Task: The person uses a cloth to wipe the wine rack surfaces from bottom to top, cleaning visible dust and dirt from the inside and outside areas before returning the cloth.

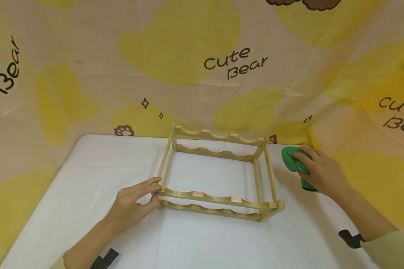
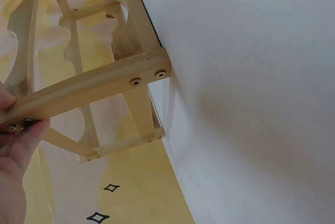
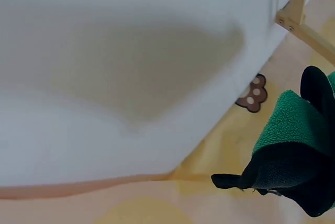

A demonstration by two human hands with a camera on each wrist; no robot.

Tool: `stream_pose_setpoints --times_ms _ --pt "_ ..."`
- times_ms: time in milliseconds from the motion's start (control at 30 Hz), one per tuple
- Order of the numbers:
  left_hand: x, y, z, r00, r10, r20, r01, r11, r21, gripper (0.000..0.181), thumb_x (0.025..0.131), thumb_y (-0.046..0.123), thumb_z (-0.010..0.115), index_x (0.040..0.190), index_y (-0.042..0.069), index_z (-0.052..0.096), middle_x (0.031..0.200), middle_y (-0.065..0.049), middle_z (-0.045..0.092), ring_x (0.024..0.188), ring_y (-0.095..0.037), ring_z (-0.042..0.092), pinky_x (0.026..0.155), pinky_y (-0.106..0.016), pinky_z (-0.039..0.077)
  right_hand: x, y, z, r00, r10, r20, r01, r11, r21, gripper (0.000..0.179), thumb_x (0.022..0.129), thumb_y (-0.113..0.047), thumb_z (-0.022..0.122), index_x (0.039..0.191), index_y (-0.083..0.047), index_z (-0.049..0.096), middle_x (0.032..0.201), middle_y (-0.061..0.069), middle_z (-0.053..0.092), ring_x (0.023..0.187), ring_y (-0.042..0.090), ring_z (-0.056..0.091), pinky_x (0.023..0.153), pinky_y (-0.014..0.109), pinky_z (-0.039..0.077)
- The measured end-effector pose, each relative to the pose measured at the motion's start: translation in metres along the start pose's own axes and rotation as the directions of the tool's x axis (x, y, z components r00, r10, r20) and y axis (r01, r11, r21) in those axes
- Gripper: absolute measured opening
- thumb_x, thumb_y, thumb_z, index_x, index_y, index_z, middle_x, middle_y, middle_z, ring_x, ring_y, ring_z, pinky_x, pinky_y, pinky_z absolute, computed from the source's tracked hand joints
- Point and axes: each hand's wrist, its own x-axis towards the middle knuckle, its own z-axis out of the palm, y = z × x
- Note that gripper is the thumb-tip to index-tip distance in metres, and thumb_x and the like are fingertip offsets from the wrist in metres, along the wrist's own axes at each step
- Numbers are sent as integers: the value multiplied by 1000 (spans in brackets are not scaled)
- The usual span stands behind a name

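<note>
A light wooden wine rack with scalloped rails stands on the white table. At its front left corner, my left hand grips the end post between thumb and fingers. The left wrist view shows that end post close up, with round screw heads along it and the thumb against its edge. To the right of the rack, my right hand holds a bunched green cloth above the table. Its terry surface and black edging show in the right wrist view, where the hand itself is hidden.
The white tabletop ends just behind the rack. A yellow and beige cloth backdrop printed with "Cute Bear" hangs behind and along the sides. Black wrist straps show at the left forearm and the right forearm.
</note>
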Motion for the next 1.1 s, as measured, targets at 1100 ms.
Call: stream_pose_setpoints --times_ms 1100 --pt "20 -42 -15 963 -195 184 235 945 -226 42 73 -26 68 101 4 79 109 -13 78 116 -12 71 80 -28 64 -35 13 20 995 100 24 -100 995 10 79 60 -7 99 131 -5 64 135 20 57 99 43 61 55 55 60"
